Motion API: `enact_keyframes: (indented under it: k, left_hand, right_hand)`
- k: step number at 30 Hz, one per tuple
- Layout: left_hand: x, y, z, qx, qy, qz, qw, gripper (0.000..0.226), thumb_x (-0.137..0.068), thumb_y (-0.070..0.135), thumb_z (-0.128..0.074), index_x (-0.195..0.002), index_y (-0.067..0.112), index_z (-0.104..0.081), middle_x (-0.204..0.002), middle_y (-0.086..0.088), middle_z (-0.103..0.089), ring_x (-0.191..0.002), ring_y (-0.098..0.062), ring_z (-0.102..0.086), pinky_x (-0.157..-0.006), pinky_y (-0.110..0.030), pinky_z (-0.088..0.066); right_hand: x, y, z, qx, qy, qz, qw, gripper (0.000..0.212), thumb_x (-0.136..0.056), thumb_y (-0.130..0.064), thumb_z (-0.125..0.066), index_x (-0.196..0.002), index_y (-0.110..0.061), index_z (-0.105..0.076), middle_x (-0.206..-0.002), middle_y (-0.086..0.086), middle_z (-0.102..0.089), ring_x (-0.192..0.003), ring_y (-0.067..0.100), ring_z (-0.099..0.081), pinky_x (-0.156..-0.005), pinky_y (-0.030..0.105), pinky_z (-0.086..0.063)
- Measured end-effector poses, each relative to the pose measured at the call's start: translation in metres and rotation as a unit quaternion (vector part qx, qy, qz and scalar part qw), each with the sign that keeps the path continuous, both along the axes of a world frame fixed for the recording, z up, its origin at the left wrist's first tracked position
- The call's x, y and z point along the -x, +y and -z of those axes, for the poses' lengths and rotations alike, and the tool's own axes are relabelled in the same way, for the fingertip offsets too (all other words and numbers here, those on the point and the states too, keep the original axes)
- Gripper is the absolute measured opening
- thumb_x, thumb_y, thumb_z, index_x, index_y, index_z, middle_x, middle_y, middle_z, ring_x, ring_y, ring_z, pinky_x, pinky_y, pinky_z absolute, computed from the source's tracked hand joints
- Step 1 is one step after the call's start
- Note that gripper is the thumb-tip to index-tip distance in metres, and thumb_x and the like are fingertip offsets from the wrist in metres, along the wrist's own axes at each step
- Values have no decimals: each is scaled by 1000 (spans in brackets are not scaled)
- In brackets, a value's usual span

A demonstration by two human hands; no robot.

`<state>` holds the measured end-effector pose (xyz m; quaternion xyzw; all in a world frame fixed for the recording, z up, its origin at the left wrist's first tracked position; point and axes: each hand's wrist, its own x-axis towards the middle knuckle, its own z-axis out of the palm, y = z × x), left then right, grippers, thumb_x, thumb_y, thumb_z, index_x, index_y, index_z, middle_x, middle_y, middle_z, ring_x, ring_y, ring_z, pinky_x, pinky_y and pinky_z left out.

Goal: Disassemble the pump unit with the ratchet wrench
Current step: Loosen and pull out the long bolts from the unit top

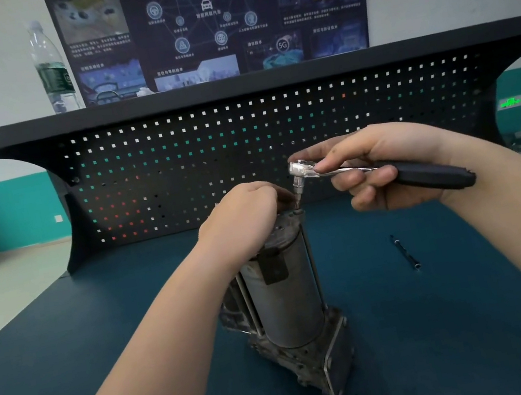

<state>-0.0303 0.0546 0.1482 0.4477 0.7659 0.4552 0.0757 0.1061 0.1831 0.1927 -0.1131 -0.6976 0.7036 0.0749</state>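
Risk of socket slipping off bolt head (299,212) if ratchet wrench (369,171), gripped in right hand (383,168), tilts; left hand (242,218) fingers curled over pump unit (284,301), steadying.

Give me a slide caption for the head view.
Left hand steadies pump unit; right hand holds ratchet wrench.

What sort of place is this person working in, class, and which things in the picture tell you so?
Probably a training workshop for car mechanics. A workbench with a pegboard back, a poster about connected cars on the wall, and a pump unit being undone with a ratchet wrench all suggest it.
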Motion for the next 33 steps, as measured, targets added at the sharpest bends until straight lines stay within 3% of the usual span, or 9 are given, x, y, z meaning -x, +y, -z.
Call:
enact_keyframes:
  k: [6, 10, 13, 18, 21, 24, 27, 30, 33]
  left_hand:
    - [-1, -1, -4, -6, 2, 15, 1000, 39, -80, 21, -40, -89, 35, -75, -94, 20, -72, -101, -7, -63, -94, -33, -47]
    - [2, -4, -16, 53, 16, 46, 997, 27, -88, 19, -47, -87, 21, -73, -73, 7, -66, -68, -9, -57, -66, -23, -42]
    - [7, -3, -23, 81, 53, 65, 993, 21, -88, 22, -52, -86, 24, -72, -56, 14, -60, -50, -1, -52, -55, -18, -41]
    - [16, -2, -23, 32, -52, 153, 986, 17, -80, 15, -66, -94, 19, -75, -80, -4, -66, -71, -15, -60, -69, -26, -49]
    - [21, -3, -22, -19, -133, 203, 970, 17, -78, 6, -68, -87, 17, -76, -78, -2, -71, -68, -10, -65, -62, -19, -51]
    - [20, -2, -21, -26, -135, 202, 970, 17, -80, 6, -70, -79, 21, -76, -74, 1, -70, -64, -8, -64, -60, -18, -50]
    - [14, 1, -18, -26, -49, 152, 987, 12, -76, 21, -78, -67, 28, -74, -60, 11, -63, -53, 1, -54, -54, -11, -43]
    - [13, 3, -15, -48, -20, 118, 992, 14, -78, 23, -76, -65, 26, -72, -55, 13, -61, -49, 4, -52, -50, -10, -41]
    - [9, 3, -15, -50, -22, 113, 992, 14, -73, 35, -77, -60, 35, -73, -55, 16, -62, -49, 4, -52, -50, -10, -43]
  right_hand:
    - [2, 0, -11, -43, -43, 3, 998, 27, -95, -10, -49, -117, -18, -61, -50, -3, -42, -27, 1, -28, -36, 16, -36]
    - [7, -1, -26, -90, -91, -7, 992, 31, -92, -10, -52, -120, -18, -62, -51, -2, -43, -27, 0, -28, -36, 15, -36]
    - [10, -5, -36, -123, -125, -12, 984, 32, -93, -9, -49, -122, -18, -60, -50, -3, -43, -27, 0, -29, -36, 14, -35]
    - [11, -16, -41, -147, -132, 23, 980, 27, -95, -7, -50, -117, -16, -62, -50, -1, -46, -28, 1, -31, -37, 14, -38]
    - [13, -28, -37, -150, -117, 65, 980, 27, -95, -7, -50, -120, -12, -59, -48, 1, -48, -27, 2, -35, -37, 15, -42]
    - [17, -42, -31, -143, -105, 102, 979, 20, -96, -6, -47, -114, -3, -56, -42, 2, -50, -26, 3, -39, -37, 15, -43]
    - [23, -55, -24, -115, -79, 117, 983, 7, -96, -2, -44, -100, 0, -50, -40, 6, -51, -25, 5, -41, -36, 18, -46]
    - [22, -60, -17, -70, -53, 117, 989, 6, -96, 0, -44, -95, 0, -50, -52, 10, -52, -25, 6, -42, -36, 18, -46]
    - [7, -53, -12, 113, 33, 84, 989, 12, -94, 1, -43, -102, 0, -52, -52, 12, -55, -33, 8, -48, -38, 18, -47]
